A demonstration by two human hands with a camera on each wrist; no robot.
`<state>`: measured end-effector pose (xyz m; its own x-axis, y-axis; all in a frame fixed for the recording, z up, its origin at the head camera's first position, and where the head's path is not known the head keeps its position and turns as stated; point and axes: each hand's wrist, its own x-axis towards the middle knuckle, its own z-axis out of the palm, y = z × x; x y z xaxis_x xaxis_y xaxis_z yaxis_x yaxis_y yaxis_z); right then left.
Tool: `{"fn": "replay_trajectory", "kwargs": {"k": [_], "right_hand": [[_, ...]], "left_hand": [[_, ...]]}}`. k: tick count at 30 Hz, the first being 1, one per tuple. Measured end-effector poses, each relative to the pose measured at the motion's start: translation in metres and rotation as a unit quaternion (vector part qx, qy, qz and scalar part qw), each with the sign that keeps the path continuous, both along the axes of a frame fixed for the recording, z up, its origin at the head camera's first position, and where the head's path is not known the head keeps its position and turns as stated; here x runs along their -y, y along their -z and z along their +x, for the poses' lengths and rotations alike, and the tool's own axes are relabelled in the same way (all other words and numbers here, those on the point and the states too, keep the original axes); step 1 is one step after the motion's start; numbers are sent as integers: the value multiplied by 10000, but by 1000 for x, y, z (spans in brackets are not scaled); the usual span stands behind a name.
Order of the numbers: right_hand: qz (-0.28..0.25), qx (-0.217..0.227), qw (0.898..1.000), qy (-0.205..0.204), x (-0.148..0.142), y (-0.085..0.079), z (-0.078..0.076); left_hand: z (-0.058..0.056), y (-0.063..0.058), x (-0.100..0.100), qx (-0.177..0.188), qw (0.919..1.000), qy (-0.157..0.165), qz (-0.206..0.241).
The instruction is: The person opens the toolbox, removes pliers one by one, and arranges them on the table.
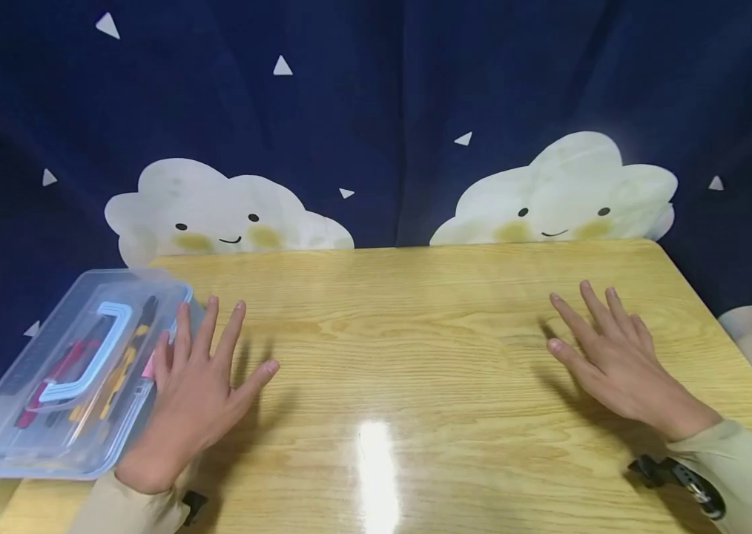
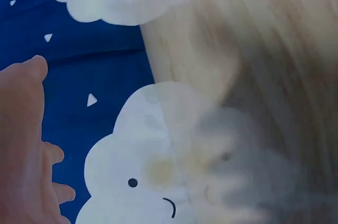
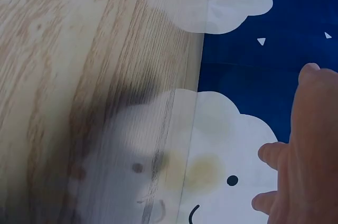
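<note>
The person's left hand is hovering with its fingers spread, holding nothing; the right hand, likewise spread, is hanging over the wooden table, well apart from it. The clear case is lying just left of the left hand and far from the right — whether the nearer fingers are touching its edge, one cannot tell. Its blue handle is facing upward, presumably because the case is resting flat — and its lid is seemingly keeping the slim red and yellow things inside from spilling.
</note>
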<state>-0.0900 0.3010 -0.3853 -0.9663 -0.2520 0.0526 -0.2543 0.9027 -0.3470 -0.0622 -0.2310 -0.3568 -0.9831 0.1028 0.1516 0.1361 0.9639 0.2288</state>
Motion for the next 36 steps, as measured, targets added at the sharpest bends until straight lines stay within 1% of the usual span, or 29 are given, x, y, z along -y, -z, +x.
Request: {"fn": "replay_trajectory", "kwargs": {"k": [7, 16, 21, 26, 31, 36], "right_hand": [[-133, -40, 9999, -7, 4, 0, -1], [-361, -74, 9993, -83, 8, 3, -6], [-466, -105, 9988, -47, 11, 5, -6], [-554, -109, 9983, -156, 15, 8, -13], [-669, -152, 9975, -176, 22, 8, -20], [-791, -116, 9966, -201, 32, 10, -27]], "left_hand": [[5, -7, 11, -329, 9994, -4, 87], [8, -17, 25, -385, 9990, -221, 34], [6, -18, 33, -467, 9986, -231, 31], [5, -15, 42, -648, 9975, -268, -121], [4, -19, 54, -743, 9964, -360, -212], [2, -26, 66, -945, 9949, -317, -161]]}}
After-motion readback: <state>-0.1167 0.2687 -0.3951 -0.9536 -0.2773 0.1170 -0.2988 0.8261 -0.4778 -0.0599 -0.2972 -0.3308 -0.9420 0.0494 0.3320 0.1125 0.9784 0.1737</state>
